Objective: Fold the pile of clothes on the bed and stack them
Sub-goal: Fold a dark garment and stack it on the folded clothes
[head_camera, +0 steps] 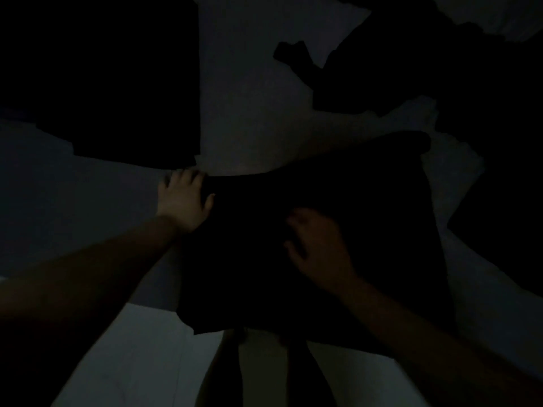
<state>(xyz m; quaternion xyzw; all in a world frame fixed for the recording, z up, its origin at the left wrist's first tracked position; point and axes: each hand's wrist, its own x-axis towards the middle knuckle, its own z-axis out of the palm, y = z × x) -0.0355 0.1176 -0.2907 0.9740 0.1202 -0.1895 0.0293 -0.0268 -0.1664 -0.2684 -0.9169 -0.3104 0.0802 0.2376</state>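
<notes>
Scene is registering severely underexposed; dark fabric masses are reading as featureless black, the pale bed sheet (pixel 249 92) is showing grey, brightest toward 6 o'clock.

Matt dark cloth garment (pixel 323 230) lies on a smooth, pale fabric bed sheet (pixel 252 113).

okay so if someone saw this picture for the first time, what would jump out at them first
Two bare hands on a dark garment spread mid-frame over a pale bed sheet: the left hand lies flat at its left edge, the right hand rests on its middle. More dark clothes sit upper right, barely readable in the dim light.
</notes>
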